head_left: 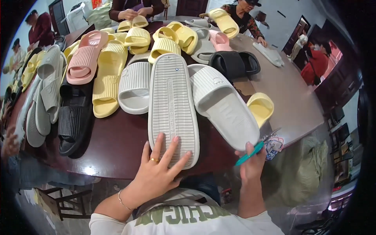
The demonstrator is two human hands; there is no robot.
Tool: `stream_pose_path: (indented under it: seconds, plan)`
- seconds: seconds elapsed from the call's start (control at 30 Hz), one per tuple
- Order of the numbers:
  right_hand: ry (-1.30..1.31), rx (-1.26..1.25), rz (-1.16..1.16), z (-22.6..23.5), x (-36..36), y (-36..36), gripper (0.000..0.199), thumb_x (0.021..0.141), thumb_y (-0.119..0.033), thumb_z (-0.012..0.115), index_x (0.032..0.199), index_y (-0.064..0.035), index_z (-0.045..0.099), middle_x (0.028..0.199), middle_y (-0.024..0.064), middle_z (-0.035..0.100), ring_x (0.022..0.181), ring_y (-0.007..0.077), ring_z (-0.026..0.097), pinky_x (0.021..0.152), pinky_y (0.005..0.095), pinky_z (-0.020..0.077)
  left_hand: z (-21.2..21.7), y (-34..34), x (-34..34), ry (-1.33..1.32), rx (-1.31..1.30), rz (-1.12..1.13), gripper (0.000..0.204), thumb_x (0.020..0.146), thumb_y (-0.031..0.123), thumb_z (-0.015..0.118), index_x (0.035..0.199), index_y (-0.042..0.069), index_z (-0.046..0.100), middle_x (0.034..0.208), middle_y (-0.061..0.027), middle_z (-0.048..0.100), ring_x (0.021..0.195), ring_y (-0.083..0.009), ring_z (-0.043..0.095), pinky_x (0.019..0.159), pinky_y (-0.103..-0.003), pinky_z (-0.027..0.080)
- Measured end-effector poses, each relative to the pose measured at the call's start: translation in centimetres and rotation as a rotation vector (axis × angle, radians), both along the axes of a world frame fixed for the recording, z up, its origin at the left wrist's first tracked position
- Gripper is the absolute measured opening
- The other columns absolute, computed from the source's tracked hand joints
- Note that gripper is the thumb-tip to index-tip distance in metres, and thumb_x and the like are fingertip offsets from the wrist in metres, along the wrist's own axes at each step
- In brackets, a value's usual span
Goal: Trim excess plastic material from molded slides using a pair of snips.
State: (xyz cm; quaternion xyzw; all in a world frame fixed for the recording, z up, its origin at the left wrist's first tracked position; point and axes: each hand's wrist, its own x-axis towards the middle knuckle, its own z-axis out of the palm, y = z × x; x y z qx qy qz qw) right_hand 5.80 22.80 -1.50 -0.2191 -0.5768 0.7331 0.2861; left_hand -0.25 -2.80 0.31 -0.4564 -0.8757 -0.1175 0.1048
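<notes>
Resting splayed without gripping, left hand point(160, 170) may let sole-up slipper point(171, 105) at 12 o'clock slide; right hand point(252, 162) pinches face-up slipper point(231, 113) at 1 o'clock, teal tool point(250, 154) in same grip risking scuffs.

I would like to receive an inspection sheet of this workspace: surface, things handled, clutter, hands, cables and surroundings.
Surface: table, dark red, glare at near left.
Things handled: grey slipper, sole up; second slipper, strap up, on its right.
Clutter: yellow slippers, pink slippers and black slippers crowd the table, some overlapping.
Left hand: fingers spread on the grey slipper's sole; thumb's grip unclear.
Right hand: holds teal tool, touches the second slipper's near end.
Cables: nothing seen.
Surroundings: co-workers across the table; sack at right.
</notes>
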Motion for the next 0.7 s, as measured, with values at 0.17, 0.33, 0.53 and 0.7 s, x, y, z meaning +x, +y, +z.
stream_pose_path:
  seconds: [0.17, 0.33, 0.53, 0.7]
  plan:
    - [0.039, -0.173, -0.058, 0.1, -0.9, -1.1, 0.033, 0.082, -0.006, 0.053, 0.113, -0.0021, 0.044, 0.106, 0.011, 0.055, 0.086, 0.0189, 0.059, 0.061, 0.0306, 0.0529, 0.6, -0.2, -0.3, 0.007, -0.068, 0.022, 0.083, 0.052, 0.039, 0.077, 0.127, 0.025, 0.043, 0.136, -0.0184, 0.03, 0.125, -0.0441, 0.025, 0.092, -0.06, 0.027]
    - [0.094, -0.152, -0.02, 0.0, -1.0, -1.6, 0.035, 0.082, -0.006, 0.053, 0.114, -0.0017, 0.042, 0.106, 0.0117, 0.055, 0.087, 0.0205, 0.059, 0.062, 0.0307, 0.053, -0.4, -0.6, -0.5, 0.023, -0.009, -0.002, 0.081, 0.054, 0.04, 0.077, 0.126, 0.023, 0.044, 0.136, -0.019, 0.03, 0.125, -0.0437, 0.025, 0.093, -0.058, 0.028]
    - [0.028, -0.101, 0.064, -0.3, -0.4, -1.8, 0.042, 0.079, -0.004, 0.053, 0.117, -0.0006, 0.037, 0.106, 0.0131, 0.054, 0.087, 0.0238, 0.059, 0.057, 0.0318, 0.0538, 1.0, -0.7, -0.5, 0.027, 0.069, 0.03, 0.08, 0.057, 0.041, 0.076, 0.125, 0.016, 0.045, 0.137, -0.0227, 0.027, 0.125, -0.0446, 0.024, 0.095, -0.055, 0.027]
    - [0.083, -0.174, 0.199, 0.3, 1.1, -3.2, 0.042, 0.079, -0.002, 0.055, 0.115, -0.0018, 0.033, 0.104, 0.0142, 0.052, 0.085, 0.0245, 0.059, 0.062, 0.0346, 0.0559, 0.4, 0.4, 0.1, 0.011, 0.166, 0.123, 0.073, 0.058, 0.031, 0.076, 0.122, 0.011, 0.047, 0.137, -0.0258, 0.024, 0.125, -0.0454, 0.023, 0.096, -0.056, 0.027]
